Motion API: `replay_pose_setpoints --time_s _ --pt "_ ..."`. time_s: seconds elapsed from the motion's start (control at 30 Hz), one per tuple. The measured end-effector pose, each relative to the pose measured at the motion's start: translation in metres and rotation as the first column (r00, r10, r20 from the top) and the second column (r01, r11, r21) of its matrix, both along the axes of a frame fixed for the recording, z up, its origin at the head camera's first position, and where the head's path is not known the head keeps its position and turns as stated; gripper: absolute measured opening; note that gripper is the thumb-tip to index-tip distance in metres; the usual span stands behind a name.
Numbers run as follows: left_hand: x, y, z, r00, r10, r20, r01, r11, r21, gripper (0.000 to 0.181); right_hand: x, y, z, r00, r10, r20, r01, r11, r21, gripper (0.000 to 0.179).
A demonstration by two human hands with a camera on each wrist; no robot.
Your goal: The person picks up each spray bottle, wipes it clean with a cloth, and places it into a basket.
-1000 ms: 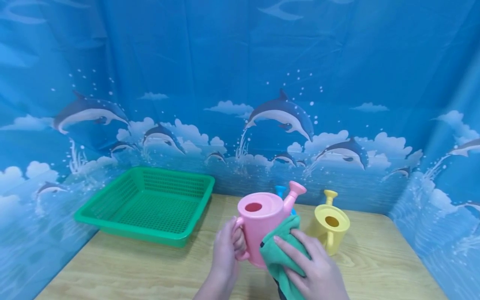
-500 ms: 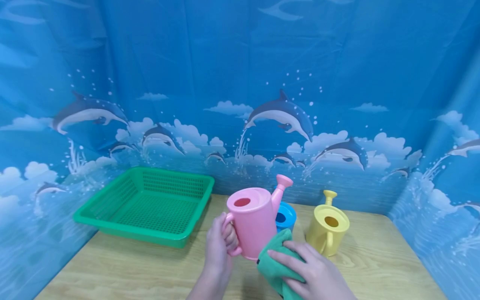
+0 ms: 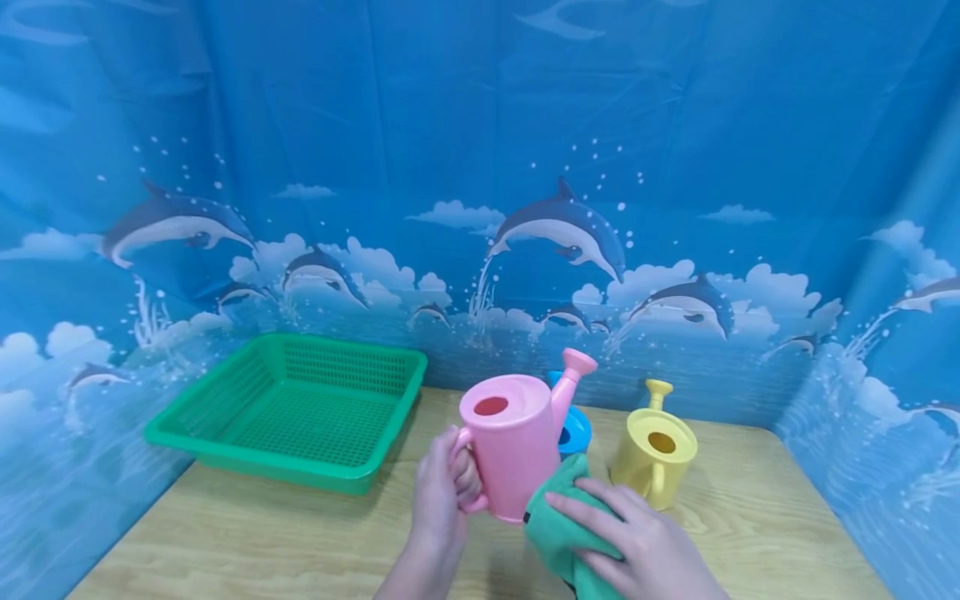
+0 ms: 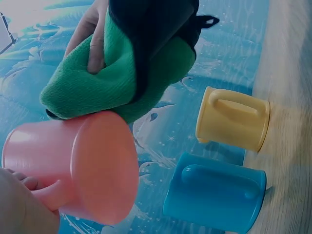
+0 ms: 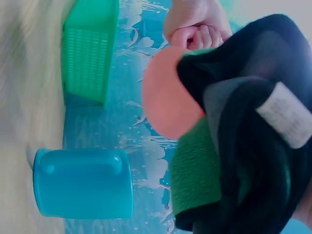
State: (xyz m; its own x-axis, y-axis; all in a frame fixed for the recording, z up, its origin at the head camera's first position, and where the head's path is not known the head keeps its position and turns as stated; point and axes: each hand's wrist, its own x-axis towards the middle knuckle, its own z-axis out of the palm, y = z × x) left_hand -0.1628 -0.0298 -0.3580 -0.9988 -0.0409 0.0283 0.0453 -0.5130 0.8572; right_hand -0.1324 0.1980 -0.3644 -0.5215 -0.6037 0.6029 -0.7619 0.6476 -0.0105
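Observation:
My left hand (image 3: 441,492) grips the handle of a pink watering can (image 3: 513,442), lifted above the table and slightly tilted, its spout toward the right. In my right hand (image 3: 637,533) is a green cloth (image 3: 562,525), bunched under the fingers and against the lower right side of the can. The left wrist view shows the cloth (image 4: 92,83) touching the pink can's side (image 4: 44,146) near its base. Dark edging and a white label (image 5: 287,114) on the cloth appear in the right wrist view.
A blue watering can (image 3: 576,429) stands behind the pink one, partly hidden. To its right is a yellow watering can (image 3: 656,458). A green plastic basket (image 3: 360,471) sits at the left of the wooden table (image 3: 300,533). A dolphin-printed curtain (image 3: 465,125) surrounds the table.
The pink can moved left and up, then slightly back right, revealing more of the blue can. The cloth shifted down along the can's side, staying in my right hand.

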Motion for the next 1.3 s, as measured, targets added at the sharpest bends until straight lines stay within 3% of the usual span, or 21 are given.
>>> replay_pose_setpoints --time_s 0.13,0.27,0.5,0.6,0.77,0.97,1.13,1.3 --pt "0.000 0.000 -0.001 0.998 -0.064 -0.021 0.063 0.997 -0.052 0.050 -0.002 0.000 0.000 0.993 -0.033 -0.109 0.023 0.996 -0.087 0.046" --pt "0.002 0.001 -0.001 0.987 -0.147 -0.060 0.142 0.986 -0.083 0.050 -0.002 0.004 0.001 0.990 -0.052 -0.129 0.028 0.983 -0.181 0.047" --pt "0.005 0.005 -0.004 0.969 -0.231 -0.086 0.218 0.966 -0.136 0.050 0.002 0.010 0.006 0.997 -0.060 -0.053 0.041 0.949 -0.313 0.047" --pt "0.006 0.007 -0.004 0.963 -0.255 -0.089 0.238 0.957 -0.163 0.049 0.003 0.012 0.006 0.998 -0.065 -0.011 0.056 0.921 -0.386 0.044" --pt "0.008 0.008 -0.003 0.963 -0.255 -0.091 0.234 0.953 -0.192 0.049 0.002 0.011 0.004 0.999 -0.052 0.000 0.046 0.879 -0.474 0.051" --pt "0.009 0.007 -0.004 0.971 -0.222 -0.087 0.203 0.961 -0.190 0.049 -0.002 0.007 0.003 1.000 -0.007 -0.017 -0.002 0.875 -0.484 0.050" --pt "0.008 0.008 -0.005 0.973 -0.214 -0.088 0.196 0.964 -0.180 0.049 -0.001 0.008 0.003 1.000 0.000 0.012 0.006 0.883 -0.469 0.051" --pt "0.008 0.010 -0.006 0.982 -0.178 -0.066 0.169 0.978 -0.126 0.050 -0.002 0.010 0.002 1.000 0.006 0.016 0.001 0.910 -0.414 0.048"
